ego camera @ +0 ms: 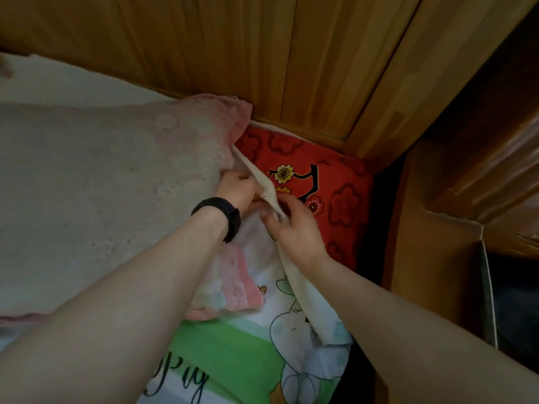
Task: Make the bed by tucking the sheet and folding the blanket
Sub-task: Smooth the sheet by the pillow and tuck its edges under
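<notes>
Cream cloth, the turned-up underside of the printed sheet [309, 301], stands as a raised strip at the far right corner of the bed, and the 2 hands meet on it. The left hand [237, 188], with a black wristband [221, 214] on its wrist, reaches in from the left with its fingers curled round the upper part of that strip, right where the strip runs in under the pale pink lace cloth [102, 185]. The right hand [294, 231] comes in from the lower right and pinches the same raised edge between thumb and fingertips just beside the left hand, so the 2 hands are almost touching. Below the right wrist the cream strip runs on toward the camera along the bed's right side, and the sheet's printed face, with green bands, black lettering and a cartoon rabbit, lies flat under both forearms. Where the sheet is lifted, a red flowered mattress [344, 193] is laid bare in the corner, touching the wooden panelling [233, 53] behind the bed. The lace cloth covers most of the left half of the view; whether it is a pillow or the blanket cannot be told. A brown wooden cabinet [466, 170] stands on the right, with a dark gap between it and the mattress.
</notes>
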A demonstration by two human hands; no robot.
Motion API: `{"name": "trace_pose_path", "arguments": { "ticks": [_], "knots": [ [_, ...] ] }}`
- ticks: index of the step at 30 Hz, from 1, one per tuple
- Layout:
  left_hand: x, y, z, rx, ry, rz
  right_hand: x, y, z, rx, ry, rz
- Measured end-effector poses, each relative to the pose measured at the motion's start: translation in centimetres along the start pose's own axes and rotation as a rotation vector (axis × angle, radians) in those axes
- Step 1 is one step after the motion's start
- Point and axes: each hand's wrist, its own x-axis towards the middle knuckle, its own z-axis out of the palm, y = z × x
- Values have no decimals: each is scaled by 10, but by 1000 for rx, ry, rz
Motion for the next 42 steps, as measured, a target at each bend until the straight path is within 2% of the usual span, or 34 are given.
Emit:
{"name": "trace_pose_path", "arguments": {
  "ticks": [2, 5, 8, 9, 11, 13, 15, 17, 20, 25, 29, 33, 35, 37, 38, 40, 42],
  "knots": [
    [0, 14, 0, -120, -107, -41, 7, -12, -6, 185, -69, 55],
    [7, 24, 4, -151, -159, -44, 21, -21, -25, 87, -14, -58],
    [8, 30, 16, -218, -175, -81, 35, -18, -50, -124, -4, -67],
    [8, 32, 22, -225, -157, -92, 37, -16, -60, -216, -75, -39],
    [11, 32, 33, -177, -96, -99, 39, -14, -80, -550, -245, -30],
    [22, 31, 38, -5, -12, -38, 42, -12, -99, -919, -300, -112],
    [35, 33, 40, 225, 110, 63, 44, -12, -116, -1091, -254, -143],
    [49, 36, 35, 371, 220, 65, 44, -14, -125, -1194, -188, -129],
    [72, 34, 29, 332, 321, -130, 42, -15, -127, -1263, -172, -142],
    [62, 48, 34, 283, 150, -174, 53, -28, -131, -1209, -190, 27],
    [68, 64, 47, 57, 123, -97, 57, -29, -141, -1254, -169, 67],
    [72, 53, 48, -41, 85, -2, 62, -17, -125, -1307, -161, 76],
    [72, 41, 52, 46, 27, 97, 60, -9, -112, -1345, -92, 10],
    [65, 39, 60, 244, -22, 166, 55, -1, -104, -1360, -41, -182],
    [63, 39, 63, 266, -19, 187, 52, 4, -101, -1363, -50, -315],
    [64, 37, 63, 101, 7, 252, 48, 10, -95, -1353, -138, -558],
    [65, 32, 55, -8, 138, 276, 41, 13, -95, -1314, -259, -651]
  ]
}}
